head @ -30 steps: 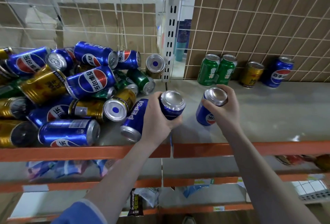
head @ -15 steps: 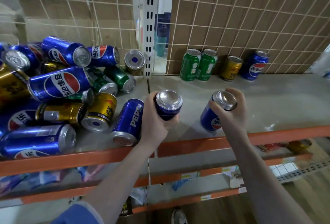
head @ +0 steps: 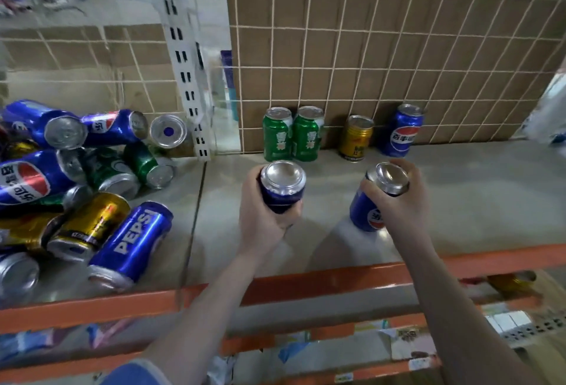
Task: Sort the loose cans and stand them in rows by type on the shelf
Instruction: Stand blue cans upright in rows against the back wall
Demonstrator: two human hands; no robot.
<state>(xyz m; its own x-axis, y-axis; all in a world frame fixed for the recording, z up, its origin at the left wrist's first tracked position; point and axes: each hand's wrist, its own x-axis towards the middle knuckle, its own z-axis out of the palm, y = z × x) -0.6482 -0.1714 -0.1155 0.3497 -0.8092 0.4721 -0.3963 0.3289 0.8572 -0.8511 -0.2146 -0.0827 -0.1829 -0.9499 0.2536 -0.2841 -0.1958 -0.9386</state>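
Centre frame, I have swung from the heap at left toward the sorted row, my left hand (head: 263, 216) and right hand (head: 401, 200) each clamped on a blue can (head: 283, 188), bound for the lone standing blue one (head: 402, 131) upper right.

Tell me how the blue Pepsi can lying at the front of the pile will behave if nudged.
The Pepsi can lies on its side on the smooth shelf, so it would probably roll. Its end sits near the orange front edge; it might drop off.

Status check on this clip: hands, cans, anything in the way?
Left hand grips a blue can; right hand grips another blue can. Standing blue can at back right. Path there open; loose pile left.
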